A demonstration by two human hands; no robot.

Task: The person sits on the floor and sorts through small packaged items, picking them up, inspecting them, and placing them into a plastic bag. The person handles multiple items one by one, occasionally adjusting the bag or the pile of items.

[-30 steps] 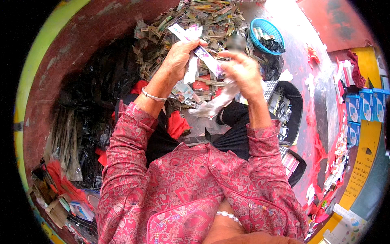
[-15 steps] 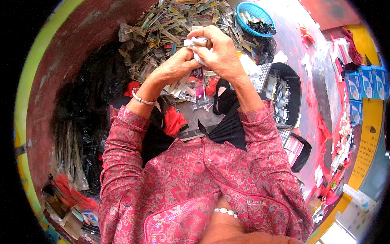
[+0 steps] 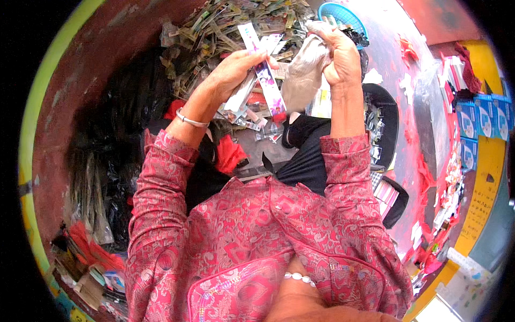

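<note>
Pale scrollwork [image 3: 332,225] covers a red jacket [image 3: 230,231], trimmed in pink piping [image 3: 236,268] and worn with black trousers [image 3: 306,155], a thin whitish bracelet [image 3: 192,121] and a white-beaded necklace [image 3: 299,277].

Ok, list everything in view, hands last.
Strips: two or more, white and purple, upper centre
Limp sheet: one, pale grey, right of them
Packet heap: one, multicoloured, top
Basket: one, blue, top right
Open cases: two, black, right
Boxes: several, blue, far right
Plastic: uncounted, black, left
Scraps: many, red, both sides
Bracelet: one, pale, left wrist
Jacket: one, red, lower centre
Left hand: one, bare, holding the strips
Right hand: one, bare, holding the sheet
</note>
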